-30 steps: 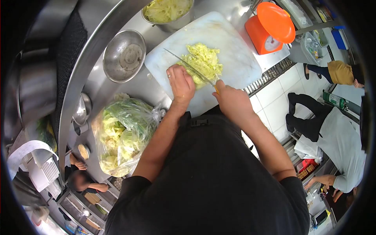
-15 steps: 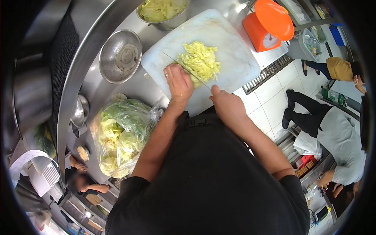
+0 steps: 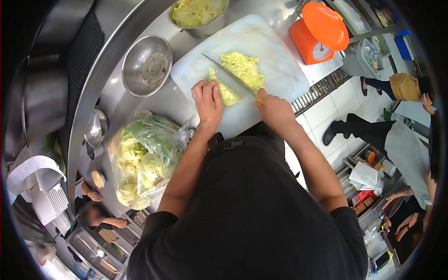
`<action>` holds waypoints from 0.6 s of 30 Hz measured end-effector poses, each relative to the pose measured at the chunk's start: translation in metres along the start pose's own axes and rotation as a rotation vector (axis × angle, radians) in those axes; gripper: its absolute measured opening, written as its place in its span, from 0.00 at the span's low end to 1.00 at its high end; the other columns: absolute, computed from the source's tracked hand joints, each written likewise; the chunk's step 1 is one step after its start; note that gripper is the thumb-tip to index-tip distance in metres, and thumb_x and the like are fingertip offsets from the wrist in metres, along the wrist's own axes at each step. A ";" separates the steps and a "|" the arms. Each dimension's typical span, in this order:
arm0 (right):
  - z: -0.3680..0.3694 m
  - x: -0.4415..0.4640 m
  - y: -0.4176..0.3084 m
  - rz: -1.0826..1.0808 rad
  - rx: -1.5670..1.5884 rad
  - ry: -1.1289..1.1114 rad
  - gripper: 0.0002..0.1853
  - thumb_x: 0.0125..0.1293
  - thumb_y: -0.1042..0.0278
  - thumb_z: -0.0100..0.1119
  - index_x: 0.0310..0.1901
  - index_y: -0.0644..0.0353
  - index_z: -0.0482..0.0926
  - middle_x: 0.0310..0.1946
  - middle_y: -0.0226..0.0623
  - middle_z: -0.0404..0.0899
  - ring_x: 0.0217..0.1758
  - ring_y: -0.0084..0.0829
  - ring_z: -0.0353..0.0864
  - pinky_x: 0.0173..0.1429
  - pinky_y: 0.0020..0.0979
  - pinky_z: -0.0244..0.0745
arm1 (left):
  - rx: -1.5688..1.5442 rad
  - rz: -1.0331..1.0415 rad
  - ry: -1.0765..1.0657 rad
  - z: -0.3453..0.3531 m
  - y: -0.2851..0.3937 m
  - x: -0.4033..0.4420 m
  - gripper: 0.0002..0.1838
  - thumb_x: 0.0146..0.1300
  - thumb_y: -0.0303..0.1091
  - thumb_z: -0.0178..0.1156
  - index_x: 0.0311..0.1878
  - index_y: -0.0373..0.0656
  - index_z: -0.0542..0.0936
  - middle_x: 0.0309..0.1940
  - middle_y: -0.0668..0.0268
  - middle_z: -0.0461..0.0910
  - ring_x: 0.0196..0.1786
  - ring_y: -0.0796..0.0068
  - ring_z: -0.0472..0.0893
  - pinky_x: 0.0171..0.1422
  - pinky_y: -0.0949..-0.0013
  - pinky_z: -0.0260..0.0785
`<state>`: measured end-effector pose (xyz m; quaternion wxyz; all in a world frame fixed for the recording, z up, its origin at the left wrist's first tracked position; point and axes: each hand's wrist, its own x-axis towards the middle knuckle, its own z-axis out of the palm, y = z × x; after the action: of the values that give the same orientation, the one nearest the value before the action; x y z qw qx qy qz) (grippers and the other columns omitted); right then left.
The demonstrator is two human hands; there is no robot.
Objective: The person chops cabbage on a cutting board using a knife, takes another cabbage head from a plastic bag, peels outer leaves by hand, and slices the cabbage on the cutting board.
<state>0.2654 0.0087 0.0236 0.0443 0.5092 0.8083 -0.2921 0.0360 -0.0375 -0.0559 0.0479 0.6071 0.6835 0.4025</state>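
Note:
My right hand [image 3: 280, 113] grips a knife [image 3: 228, 74] by its yellow handle. The blade lies slanted over a white cutting board [image 3: 280, 60], between two portions of cut lettuce. On the far side is a loose pile of shredded lettuce [image 3: 243, 68]. The smaller near portion of lettuce [image 3: 227, 95] forms a wedge beside the blade. My left hand [image 3: 208, 103], with a ring on one finger, has its bent fingers closed against this wedge's left edge. The fingertips are partly hidden.
A metal bowl of cut lettuce [image 3: 198, 14] stands behind the board, and a perforated metal bowl [image 3: 147, 66] sits left. Bagged lettuce [image 3: 147, 158] lies near my left forearm. An orange scale [image 3: 317, 37] is at the right. Other people stand beyond the counter.
The knife has shifted right and now divides the lettuce into two portions, with its handle showing. My left hand has moved slightly toward me. A person at the right has shifted position.

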 end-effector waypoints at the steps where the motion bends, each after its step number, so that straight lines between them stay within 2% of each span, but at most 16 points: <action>1: -0.005 -0.003 -0.003 0.001 0.007 -0.002 0.16 0.81 0.57 0.59 0.54 0.63 0.73 0.35 0.52 0.89 0.41 0.55 0.90 0.45 0.53 0.83 | -0.016 0.021 0.005 0.004 -0.004 0.000 0.08 0.75 0.28 0.62 0.52 0.38 0.81 0.52 0.48 0.76 0.57 0.43 0.75 0.65 0.44 0.67; 3: -0.016 -0.016 -0.007 0.010 0.022 -0.006 0.16 0.81 0.56 0.60 0.53 0.62 0.72 0.34 0.52 0.88 0.40 0.57 0.89 0.45 0.56 0.82 | 0.000 0.046 -0.004 0.010 -0.010 0.000 0.08 0.73 0.27 0.61 0.52 0.38 0.81 0.52 0.48 0.76 0.56 0.42 0.75 0.64 0.43 0.68; 9: -0.040 -0.055 -0.043 -0.042 -0.046 -0.039 0.12 0.81 0.61 0.59 0.51 0.62 0.72 0.33 0.47 0.87 0.37 0.49 0.91 0.41 0.48 0.85 | 0.017 0.070 0.005 0.013 -0.010 0.002 0.08 0.71 0.24 0.59 0.51 0.37 0.78 0.50 0.47 0.77 0.55 0.41 0.75 0.64 0.44 0.67; 18: -0.047 -0.061 -0.037 -0.045 -0.083 -0.072 0.10 0.81 0.64 0.58 0.49 0.61 0.71 0.34 0.48 0.87 0.37 0.50 0.91 0.41 0.49 0.85 | 0.008 0.091 0.019 0.011 -0.007 0.006 0.09 0.69 0.22 0.59 0.50 0.36 0.78 0.50 0.46 0.78 0.53 0.41 0.76 0.64 0.45 0.68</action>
<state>0.2732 -0.0274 0.1005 0.0878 0.4779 0.8288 -0.2776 0.0347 -0.0263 -0.0645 0.0206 0.6339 0.6574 0.4070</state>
